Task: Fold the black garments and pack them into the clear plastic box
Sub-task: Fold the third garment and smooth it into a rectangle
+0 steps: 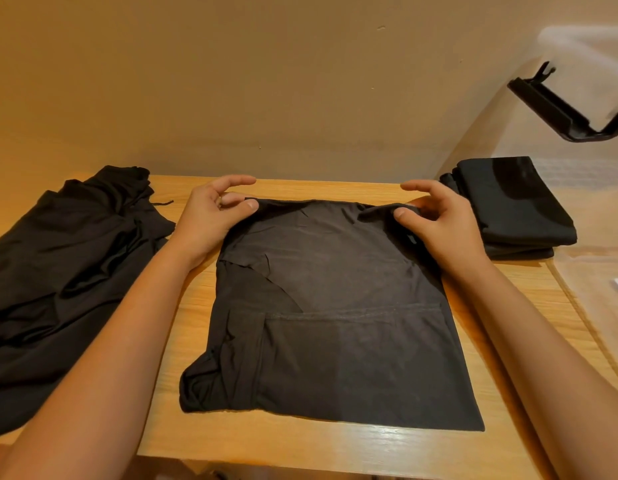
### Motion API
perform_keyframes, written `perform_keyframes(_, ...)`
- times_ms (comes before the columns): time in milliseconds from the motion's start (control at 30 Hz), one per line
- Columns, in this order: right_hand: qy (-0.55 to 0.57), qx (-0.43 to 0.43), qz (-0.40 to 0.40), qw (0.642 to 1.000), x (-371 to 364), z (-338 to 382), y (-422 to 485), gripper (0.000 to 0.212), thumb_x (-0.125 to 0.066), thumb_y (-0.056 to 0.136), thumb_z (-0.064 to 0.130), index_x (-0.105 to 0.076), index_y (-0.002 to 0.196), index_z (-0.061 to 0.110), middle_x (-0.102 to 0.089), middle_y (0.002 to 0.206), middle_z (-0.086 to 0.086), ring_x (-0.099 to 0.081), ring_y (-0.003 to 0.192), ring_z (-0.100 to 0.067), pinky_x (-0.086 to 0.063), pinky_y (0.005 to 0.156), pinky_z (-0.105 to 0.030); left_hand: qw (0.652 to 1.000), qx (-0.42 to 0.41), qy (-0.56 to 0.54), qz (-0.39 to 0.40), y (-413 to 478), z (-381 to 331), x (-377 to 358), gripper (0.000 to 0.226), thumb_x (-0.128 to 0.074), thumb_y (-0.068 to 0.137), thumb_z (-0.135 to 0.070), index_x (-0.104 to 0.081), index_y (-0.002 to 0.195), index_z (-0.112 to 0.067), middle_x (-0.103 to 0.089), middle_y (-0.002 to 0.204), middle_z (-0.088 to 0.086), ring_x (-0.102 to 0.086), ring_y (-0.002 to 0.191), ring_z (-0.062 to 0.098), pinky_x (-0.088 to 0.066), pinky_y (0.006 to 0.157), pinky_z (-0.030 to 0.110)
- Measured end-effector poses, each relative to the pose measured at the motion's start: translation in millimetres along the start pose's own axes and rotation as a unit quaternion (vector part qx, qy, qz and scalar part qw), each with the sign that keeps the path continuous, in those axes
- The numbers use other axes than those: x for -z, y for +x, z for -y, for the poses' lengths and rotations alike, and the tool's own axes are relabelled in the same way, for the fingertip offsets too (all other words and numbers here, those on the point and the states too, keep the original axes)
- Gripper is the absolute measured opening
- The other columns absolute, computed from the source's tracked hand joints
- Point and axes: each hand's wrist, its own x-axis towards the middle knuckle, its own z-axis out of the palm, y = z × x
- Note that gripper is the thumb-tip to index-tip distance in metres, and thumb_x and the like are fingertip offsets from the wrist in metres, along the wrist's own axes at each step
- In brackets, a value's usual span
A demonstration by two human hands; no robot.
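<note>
A partly folded black garment (328,313) lies flat in the middle of the wooden table (335,445). My left hand (210,220) pinches its far left corner between thumb and fingers. My right hand (439,220) pinches its far right corner the same way. The clear plastic box (584,209) stands at the right, its near wall barely visible. Inside it lies a stack of folded black garments (519,206).
A heap of unfolded black garments (68,271) covers the table's left side and hangs over its edge. A black clip handle (564,109) sits on the box's upper rim. A beige wall rises right behind the table.
</note>
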Motion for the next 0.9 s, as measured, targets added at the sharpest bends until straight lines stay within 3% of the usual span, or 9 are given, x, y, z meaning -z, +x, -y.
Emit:
perform_keyframes(167,0.067,-0.001,0.004,0.998,2,10,-11,0.037,-0.073,0.093,0.017,-0.064,0.127,0.029,-0.074,0.099,-0.001,-0.072,0.094,-0.014,-0.061,0.086,-0.037,1.000,-0.014,-0.023,-0.011,-12,-5,4,0.029,-0.065,0.096,-0.006,-0.070,0.119,-0.023,-0.074,0.107,0.015,-0.070,0.102,0.020,-0.056,0.095,0.032)
perform_keyframes(300,0.071,-0.012,0.032,0.997,6,21,-20,0.040,-0.074,0.092,0.018,-0.063,0.127,0.032,-0.074,0.102,0.002,-0.072,0.097,-0.013,-0.061,0.087,-0.038,0.999,-0.009,-0.029,-0.022,-24,-12,12,0.028,-0.066,0.095,-0.007,-0.071,0.118,-0.023,-0.074,0.108,0.012,-0.070,0.103,0.020,-0.053,0.098,0.035)
perform_keyframes(400,0.047,0.004,0.046,0.998,13,31,-30,0.044,-0.074,0.092,0.018,-0.061,0.131,0.031,-0.073,0.100,0.003,-0.071,0.096,-0.011,-0.061,0.086,-0.031,1.000,-0.012,-0.015,-0.022,-37,-14,21,0.028,-0.067,0.095,-0.010,-0.070,0.121,-0.021,-0.076,0.107,0.006,-0.069,0.104,0.016,-0.053,0.095,0.029)
perform_keyframes(500,0.027,0.011,0.075,0.997,22,35,-47,0.046,-0.074,0.091,0.017,-0.060,0.132,0.033,-0.074,0.098,0.005,-0.072,0.095,-0.012,-0.059,0.084,-0.028,1.000,-0.013,0.008,0.000,-58,-16,30,0.030,-0.066,0.095,-0.008,-0.068,0.124,-0.016,-0.077,0.104,0.000,-0.071,0.103,0.010,-0.051,0.083,0.014)
perform_keyframes(667,0.037,-0.015,0.107,0.993,35,30,-77,0.048,-0.071,0.092,0.012,-0.059,0.130,0.037,-0.073,0.098,0.007,-0.070,0.098,-0.007,-0.056,0.076,-0.016,0.999,-0.011,0.042,0.021,-90,-15,37,0.030,-0.065,0.095,-0.008,-0.068,0.124,-0.017,-0.078,0.103,-0.005,-0.070,0.103,0.004,-0.049,0.084,0.009)
perform_keyframes(733,0.031,-0.017,0.106,0.994,41,29,-87,0.047,-0.071,0.092,0.012,-0.059,0.129,0.038,-0.073,0.098,0.007,-0.069,0.099,-0.006,-0.056,0.074,-0.019,0.999,-0.010,0.049,0.020,-100,-13,39,0.030,-0.065,0.095,-0.008,-0.068,0.123,-0.018,-0.078,0.103,-0.006,-0.070,0.102,0.004,-0.049,0.082,0.008)
perform_keyframes(900,0.004,-0.005,0.118,0.993,56,23,-105,0.047,-0.071,0.091,0.014,-0.058,0.129,0.038,-0.072,0.099,0.007,-0.069,0.100,-0.008,-0.052,0.086,-0.027,0.999,-0.008,0.043,0.014,-115,-14,44,0.031,-0.065,0.094,-0.006,-0.068,0.122,-0.020,-0.078,0.103,-0.006,-0.071,0.100,0.004,-0.050,0.080,0.008)
